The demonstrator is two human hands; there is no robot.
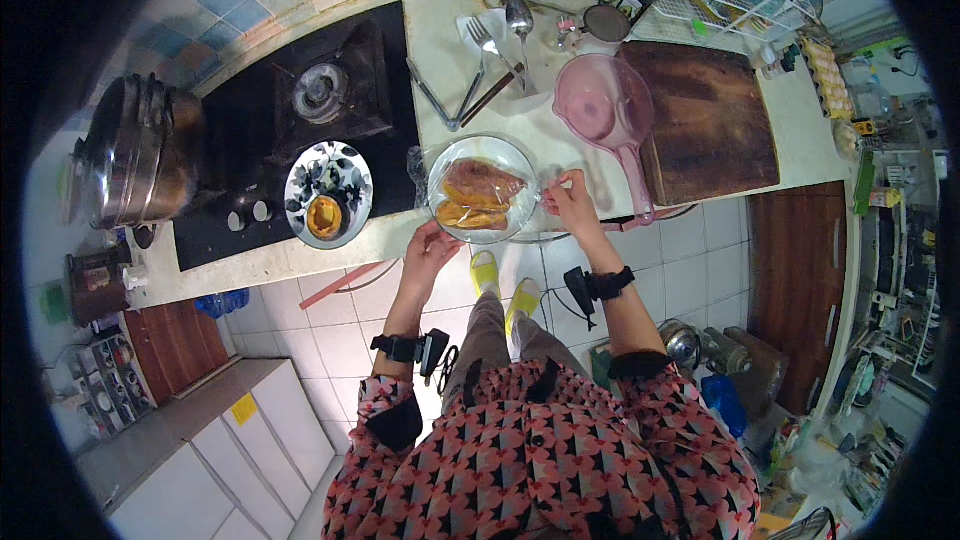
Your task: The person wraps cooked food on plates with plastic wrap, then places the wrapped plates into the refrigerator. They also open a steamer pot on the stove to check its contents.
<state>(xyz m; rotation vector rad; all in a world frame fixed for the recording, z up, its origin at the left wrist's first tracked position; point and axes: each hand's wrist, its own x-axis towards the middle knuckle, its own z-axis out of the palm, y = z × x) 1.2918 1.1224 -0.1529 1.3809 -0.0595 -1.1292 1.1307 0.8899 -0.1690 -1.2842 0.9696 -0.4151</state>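
Note:
A white plate [527, 219] holds browned sweet potato pieces [477, 187] under clear plastic wrap [491, 178]. Wrap sticks out past the plate's left rim. The plate lies at the counter's front edge. At its near left rim, my left hand [430, 246] has its fingers curled against the edge; whether they grip plate or wrap is hard to see. To the right of the plate, my right hand [571, 202] pinches the wrap's edge between thumb and fingers. A second, leaf-patterned plate [330, 165] with a hollowed yellow piece [325, 217] rests on the stove at the left.
A black gas stove [247, 142] with stacked steel pots [139, 154] is on the left. Tongs [451, 120], a fork [484, 36] and a spoon [520, 19] lie behind the plate. A pink ladle [604, 101] overlaps a wooden cutting board [705, 120]; its handle crosses the counter edge.

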